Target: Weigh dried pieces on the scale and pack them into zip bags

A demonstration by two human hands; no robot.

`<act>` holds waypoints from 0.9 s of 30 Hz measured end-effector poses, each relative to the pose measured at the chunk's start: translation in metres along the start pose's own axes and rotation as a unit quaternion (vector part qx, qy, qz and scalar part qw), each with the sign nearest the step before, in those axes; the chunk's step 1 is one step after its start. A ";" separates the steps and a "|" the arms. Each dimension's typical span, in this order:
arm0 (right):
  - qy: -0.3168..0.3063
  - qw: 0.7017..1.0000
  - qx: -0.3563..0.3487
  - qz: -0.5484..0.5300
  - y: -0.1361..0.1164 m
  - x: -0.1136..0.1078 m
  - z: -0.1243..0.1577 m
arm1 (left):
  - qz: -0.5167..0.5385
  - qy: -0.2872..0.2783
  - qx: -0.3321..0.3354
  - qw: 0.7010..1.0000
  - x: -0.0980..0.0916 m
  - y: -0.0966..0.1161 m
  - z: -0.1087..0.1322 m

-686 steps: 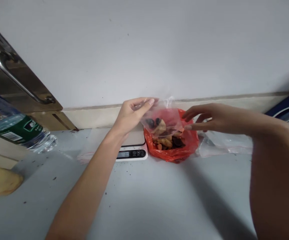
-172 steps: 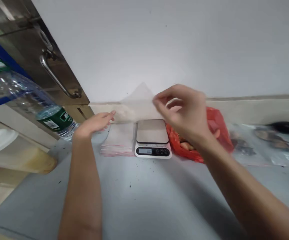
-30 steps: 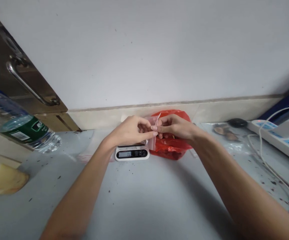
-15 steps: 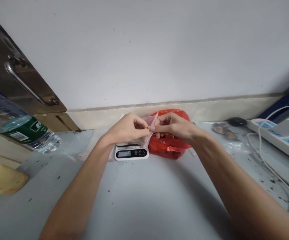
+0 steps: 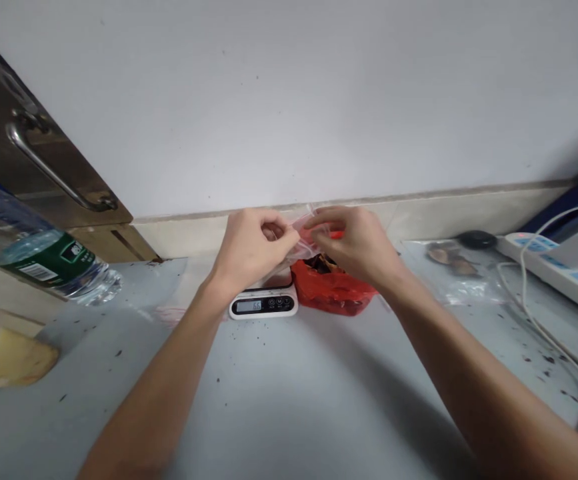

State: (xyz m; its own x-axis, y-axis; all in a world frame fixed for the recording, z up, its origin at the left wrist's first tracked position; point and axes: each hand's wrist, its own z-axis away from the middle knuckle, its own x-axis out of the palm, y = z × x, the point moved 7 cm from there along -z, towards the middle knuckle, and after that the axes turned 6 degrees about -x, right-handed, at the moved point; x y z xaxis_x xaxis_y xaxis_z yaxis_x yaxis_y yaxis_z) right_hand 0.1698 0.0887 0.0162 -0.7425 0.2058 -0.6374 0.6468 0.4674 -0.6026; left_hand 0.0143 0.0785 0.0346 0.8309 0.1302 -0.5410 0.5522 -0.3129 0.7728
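Note:
A small clear plastic zip bag (image 5: 303, 248) is held up between my two hands, over the right part of a white digital kitchen scale (image 5: 263, 313). My left hand (image 5: 253, 243) pinches the bag's left side between thumb and fingers. On the other side, my right hand (image 5: 356, 240) has its thumb and fingers closed on the bag near its top edge; its fingertips are partly hidden. The scale's display seems to read 6.6, and my left hand covers much of its platform. Right beside the scale sits a red plastic bag (image 5: 336, 293), its mouth showing dark dried pieces.
Another clear bag with brown slices (image 5: 451, 257) lies at right, near a black oval object (image 5: 476, 239) and a power strip (image 5: 573, 267) with a white cable (image 5: 523, 287). A water bottle (image 5: 53, 263) and a yellowish block (image 5: 9, 357) are at left. A wall (image 5: 289, 100) rises behind.
My hands have moved slightly apart, and the zip bag is spread wider between them. The scale's reading has gone from about 0.0 to about 6.6. More of the red bag's contents shows.

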 end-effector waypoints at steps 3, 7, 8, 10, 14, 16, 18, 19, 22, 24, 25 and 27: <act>-0.052 0.999 -0.008 0.013 -0.006 0.001 0.002 | 0.000 -0.004 -0.007 1.000 0.002 -0.001 0.001; -0.175 0.984 0.022 0.001 -0.002 0.010 0.008 | -0.001 -0.054 0.039 0.998 0.008 0.006 0.003; -0.181 0.983 0.028 -0.004 0.001 0.010 0.008 | 0.003 -0.054 0.052 0.997 0.008 0.007 0.003; -0.174 0.984 0.020 -0.026 0.006 0.006 0.007 | 0.010 0.003 0.061 0.998 0.000 0.004 0.000; -0.152 0.985 -0.037 -0.077 0.017 -0.006 0.001 | 0.087 0.072 -0.060 0.992 -0.013 -0.028 -0.011; -0.147 0.985 -0.037 -0.082 0.025 -0.014 -0.001 | 0.200 -0.009 -0.156 0.967 -0.001 -0.046 -0.014; -0.160 0.982 -0.032 -0.092 0.031 -0.022 -0.001 | 0.293 -0.053 -0.214 0.930 0.008 -0.053 -0.014; -0.178 0.978 -0.034 -0.104 0.032 -0.026 0.000 | 0.319 -0.049 -0.227 0.919 0.010 -0.055 -0.015; -0.265 0.956 -0.039 -0.122 0.036 -0.037 0.006 | 0.335 -0.018 -0.229 0.914 0.008 -0.056 -0.017; -0.311 0.945 -0.020 -0.098 0.045 -0.045 0.011 | 0.325 -0.019 -0.207 0.923 0.008 -0.054 -0.020; -0.318 0.945 -0.004 -0.080 0.052 -0.050 0.012 | 0.317 -0.022 -0.193 0.928 0.009 -0.052 -0.022; -0.307 0.950 0.023 -0.047 0.064 -0.059 0.012 | 0.307 -0.025 -0.163 0.937 0.012 -0.048 -0.026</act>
State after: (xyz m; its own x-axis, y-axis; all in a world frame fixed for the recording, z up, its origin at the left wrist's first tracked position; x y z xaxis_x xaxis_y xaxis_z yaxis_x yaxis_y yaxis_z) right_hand 0.2573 0.0961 0.0094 -0.5647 -0.3823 -0.7314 0.6006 0.4175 -0.6819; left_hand -0.0003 0.1198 -0.0004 0.9991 -0.0279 0.0304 -0.0307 -0.0086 0.9995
